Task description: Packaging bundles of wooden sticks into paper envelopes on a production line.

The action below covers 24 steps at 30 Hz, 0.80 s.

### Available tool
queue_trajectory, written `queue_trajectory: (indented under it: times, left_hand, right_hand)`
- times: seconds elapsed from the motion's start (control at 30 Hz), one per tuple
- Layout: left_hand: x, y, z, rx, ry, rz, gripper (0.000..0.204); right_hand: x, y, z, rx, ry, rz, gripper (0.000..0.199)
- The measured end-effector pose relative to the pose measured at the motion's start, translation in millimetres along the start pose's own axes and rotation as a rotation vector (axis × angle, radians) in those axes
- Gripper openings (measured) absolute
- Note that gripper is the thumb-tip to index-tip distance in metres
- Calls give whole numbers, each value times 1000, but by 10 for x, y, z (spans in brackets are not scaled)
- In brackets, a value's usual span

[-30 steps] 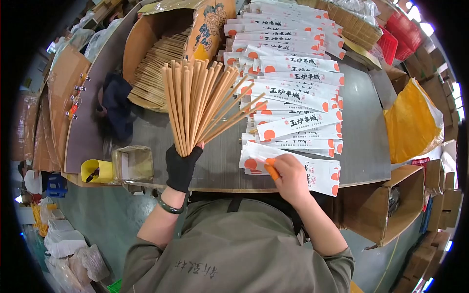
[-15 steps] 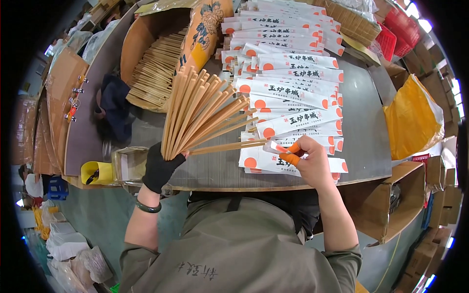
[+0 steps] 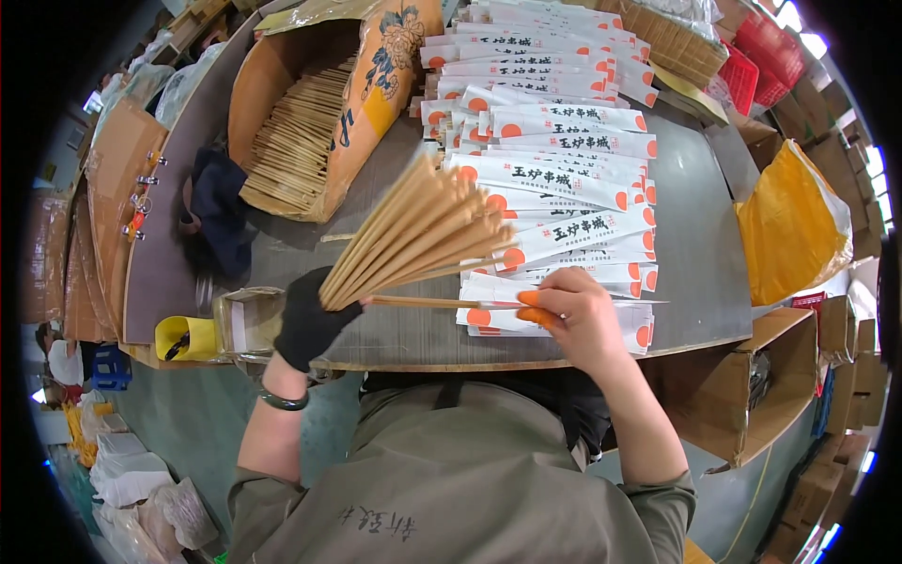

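My left hand [image 3: 315, 320], in a black fingerless glove, is closed around a fanned bundle of wooden chopsticks [image 3: 404, 240], their upper ends blurred. A pair of chopsticks [image 3: 423, 302] stands apart from the fan and reaches right, its far end at a white paper sleeve [image 3: 503, 304]. Orange finger covers are on my right hand [image 3: 583, 315], which pinches that sleeve, seen nearly edge-on. How far the sticks go inside is hidden by the fingers. Beneath and beyond lies a long overlapping pile of white paper sleeves [image 3: 573, 172] with orange dots.
An open carton [image 3: 343, 179] of chopsticks lies at the far left, beside a dark cloth [image 3: 221, 211]. A yellow container [image 3: 185, 336] sits at the table's left front. To the right are a yellow sack [image 3: 794, 226] and an open cardboard box [image 3: 742, 385] below the edge.
The chopstick fan has tipped to the right. My right hand has moved slightly left and down, and the sleeve now lies level in line with the separate pair of chopsticks.
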<state>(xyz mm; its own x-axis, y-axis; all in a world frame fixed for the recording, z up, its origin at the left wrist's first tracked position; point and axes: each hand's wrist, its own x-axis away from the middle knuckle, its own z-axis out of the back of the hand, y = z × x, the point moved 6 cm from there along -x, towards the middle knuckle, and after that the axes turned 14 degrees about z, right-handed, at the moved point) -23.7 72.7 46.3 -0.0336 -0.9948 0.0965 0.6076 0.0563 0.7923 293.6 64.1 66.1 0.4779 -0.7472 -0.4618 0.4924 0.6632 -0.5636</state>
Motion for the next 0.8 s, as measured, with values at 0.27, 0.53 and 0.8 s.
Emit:
queue_trajectory:
  times: [0.27, 0.53, 0.8]
  left_hand:
    - [-114, 328, -736, 527, 37, 108, 26]
    - [18, -33, -469, 259, 377, 140, 28]
    - [196, -148, -303, 244, 428, 123, 30]
  right_hand:
    - [-302, -244, -191, 481, 6, 195, 36]
    - [323, -262, -542, 399, -215, 299, 41]
    - [273, -98, -336, 95, 25, 32, 18]
